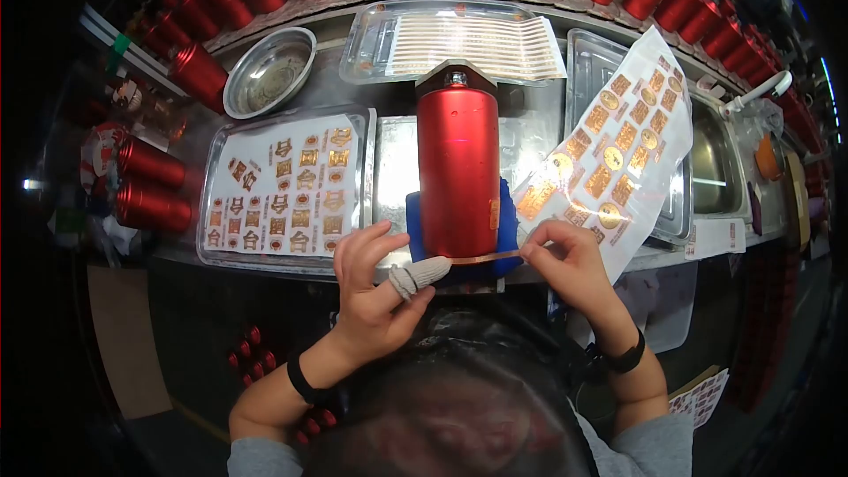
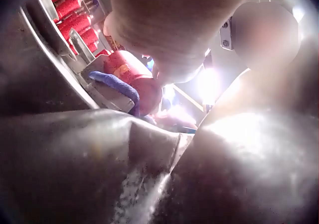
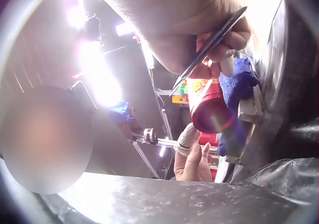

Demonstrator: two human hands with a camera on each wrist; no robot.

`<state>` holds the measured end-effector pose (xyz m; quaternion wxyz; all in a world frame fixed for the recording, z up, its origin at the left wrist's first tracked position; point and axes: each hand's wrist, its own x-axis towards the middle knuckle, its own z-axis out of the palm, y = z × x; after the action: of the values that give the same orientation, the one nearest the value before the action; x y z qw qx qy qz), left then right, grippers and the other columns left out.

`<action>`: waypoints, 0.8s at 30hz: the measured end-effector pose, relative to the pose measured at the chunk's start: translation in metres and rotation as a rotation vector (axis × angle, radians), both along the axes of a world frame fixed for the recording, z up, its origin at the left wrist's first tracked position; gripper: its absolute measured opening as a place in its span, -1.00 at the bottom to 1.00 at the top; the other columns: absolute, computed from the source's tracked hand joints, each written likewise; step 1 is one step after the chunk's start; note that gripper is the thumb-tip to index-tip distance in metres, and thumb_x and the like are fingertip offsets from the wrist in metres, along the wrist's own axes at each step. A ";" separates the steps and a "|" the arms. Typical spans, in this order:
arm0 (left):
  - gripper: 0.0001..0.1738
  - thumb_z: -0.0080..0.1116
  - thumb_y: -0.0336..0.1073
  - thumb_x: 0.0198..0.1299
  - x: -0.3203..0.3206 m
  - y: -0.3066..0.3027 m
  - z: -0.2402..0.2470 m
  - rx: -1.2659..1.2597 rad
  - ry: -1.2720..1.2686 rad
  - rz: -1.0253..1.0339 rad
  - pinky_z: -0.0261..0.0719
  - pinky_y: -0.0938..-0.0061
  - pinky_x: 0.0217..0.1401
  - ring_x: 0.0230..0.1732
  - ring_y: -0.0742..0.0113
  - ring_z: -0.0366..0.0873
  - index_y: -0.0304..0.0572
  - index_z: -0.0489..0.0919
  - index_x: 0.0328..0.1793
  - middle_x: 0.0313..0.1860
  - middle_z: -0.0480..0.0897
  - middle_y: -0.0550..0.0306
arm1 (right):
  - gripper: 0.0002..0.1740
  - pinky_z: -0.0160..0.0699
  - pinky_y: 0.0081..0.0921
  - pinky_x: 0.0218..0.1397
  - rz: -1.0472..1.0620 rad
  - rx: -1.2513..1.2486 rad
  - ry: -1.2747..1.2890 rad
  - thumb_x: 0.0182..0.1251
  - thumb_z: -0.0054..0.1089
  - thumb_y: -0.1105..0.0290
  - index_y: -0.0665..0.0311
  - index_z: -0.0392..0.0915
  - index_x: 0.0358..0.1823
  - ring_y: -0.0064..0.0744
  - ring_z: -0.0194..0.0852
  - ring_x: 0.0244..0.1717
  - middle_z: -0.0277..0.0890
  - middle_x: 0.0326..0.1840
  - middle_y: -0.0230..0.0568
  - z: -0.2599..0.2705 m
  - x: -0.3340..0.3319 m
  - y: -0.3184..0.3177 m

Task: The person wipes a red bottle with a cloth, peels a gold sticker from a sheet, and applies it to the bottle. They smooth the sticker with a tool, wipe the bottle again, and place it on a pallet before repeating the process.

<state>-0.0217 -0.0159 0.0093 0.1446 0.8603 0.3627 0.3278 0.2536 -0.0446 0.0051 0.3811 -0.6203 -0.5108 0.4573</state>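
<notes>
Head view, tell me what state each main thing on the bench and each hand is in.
Large red bottle: on its side, gold decal near base
Blue cloth: bunched under bottle
Narrow strip: straight, spanning between hands
Left hand: fingers spread, covered fingertip at strip's end
Right hand: pinching strip
Metal bowl: uncovered
Right decal sheet: overhanging its tray

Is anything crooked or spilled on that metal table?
Yes, one thing looks crooked: the big sticker sheet on the right. It lies slanted across its tray, and its lower end pokes past the table's front edge. I can't see any spill.
</notes>
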 end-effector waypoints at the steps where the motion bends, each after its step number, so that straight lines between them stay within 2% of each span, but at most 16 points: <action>1: -0.61 0.41 -0.36 -0.05 -0.002 0.000 -0.002 -0.026 -0.016 -0.003 0.23 0.06 0.39 0.37 -0.08 0.31 0.04 0.76 -0.01 0.25 0.41 0.02 | -0.84 0.15 -0.68 -0.49 0.003 0.009 -0.014 0.23 0.29 0.41 0.35 0.58 -0.42 -0.80 0.19 -0.54 0.41 -0.56 -0.53 -0.002 0.000 0.000; 2: -0.61 0.41 -0.37 -0.05 -0.003 0.000 -0.004 -0.050 -0.031 -0.009 0.24 0.07 0.39 0.36 -0.07 0.31 0.03 0.76 -0.01 0.25 0.40 0.02 | -0.84 0.15 -0.67 -0.49 0.004 0.018 -0.028 0.23 0.29 0.40 0.35 0.58 -0.43 -0.79 0.19 -0.54 0.41 -0.56 -0.52 -0.003 0.000 0.000; 5: -0.62 0.41 -0.38 -0.07 -0.002 0.004 -0.005 -0.097 -0.095 0.000 0.25 0.10 0.40 0.36 -0.08 0.32 -0.02 0.76 -0.03 0.26 0.41 0.01 | -0.88 0.40 -0.63 -0.21 0.033 -0.080 -0.077 0.23 0.26 0.44 0.35 0.60 -0.39 -0.67 0.45 -0.30 0.56 -0.42 -0.40 0.005 0.001 0.001; 8: -0.64 0.41 -0.38 -0.08 0.004 0.005 0.001 -0.024 -0.071 -0.028 0.22 0.05 0.41 0.35 -0.07 0.33 -0.03 0.75 -0.06 0.25 0.41 0.02 | -0.86 0.43 -0.58 -0.17 0.039 -0.069 -0.095 0.24 0.26 0.42 0.36 0.60 -0.39 -0.61 0.48 -0.29 0.56 -0.44 -0.36 0.006 0.000 0.001; 11: -0.63 0.45 -0.35 -0.10 0.008 0.008 0.006 0.072 -0.047 -0.036 0.15 -0.06 0.39 0.32 -0.02 0.38 0.02 0.74 -0.07 0.22 0.47 0.06 | -0.86 0.44 -0.57 -0.18 0.044 -0.071 -0.093 0.24 0.26 0.40 0.35 0.60 -0.38 -0.60 0.49 -0.29 0.57 -0.44 -0.34 0.004 0.001 0.002; 14: -0.63 0.43 -0.37 -0.13 0.008 0.012 0.010 0.107 -0.005 -0.059 0.17 -0.04 0.42 0.31 -0.03 0.39 0.02 0.75 -0.09 0.20 0.45 0.05 | -0.85 0.44 -0.56 -0.18 0.045 -0.098 -0.090 0.24 0.25 0.40 0.36 0.59 -0.39 -0.59 0.49 -0.30 0.57 -0.44 -0.34 0.006 0.000 0.003; 17: -0.60 0.44 -0.37 -0.16 0.010 0.010 0.007 0.109 -0.019 -0.072 0.16 -0.06 0.41 0.30 -0.02 0.41 0.06 0.74 -0.08 0.19 0.46 0.08 | -0.81 0.15 -0.64 -0.51 0.011 0.019 -0.044 0.25 0.28 0.37 0.35 0.58 -0.43 -0.77 0.19 -0.56 0.39 -0.59 -0.50 -0.001 -0.002 0.002; 23: -0.58 0.47 -0.35 -0.22 0.024 0.013 0.015 0.241 0.059 -0.101 0.17 -0.04 0.37 0.29 0.09 0.42 0.17 0.73 -0.12 0.19 0.48 0.21 | -0.82 0.15 -0.65 -0.50 0.019 -0.011 -0.042 0.25 0.29 0.39 0.34 0.57 -0.43 -0.79 0.18 -0.55 0.39 -0.58 -0.52 -0.003 -0.002 0.005; 24: -0.64 0.46 -0.33 -0.22 0.027 0.015 0.021 0.245 0.076 -0.104 0.18 -0.02 0.35 0.28 0.16 0.44 0.17 0.70 -0.19 0.14 0.52 0.25 | -0.83 0.23 -0.66 -0.45 0.029 -0.045 -0.057 0.26 0.29 0.38 0.34 0.58 -0.41 -0.77 0.26 -0.51 0.44 -0.54 -0.50 -0.001 -0.001 0.005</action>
<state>0.0058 -0.0008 0.0301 0.0413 0.9009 0.2801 0.3290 0.2521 -0.0393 0.0040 0.3459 -0.6338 -0.5200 0.4563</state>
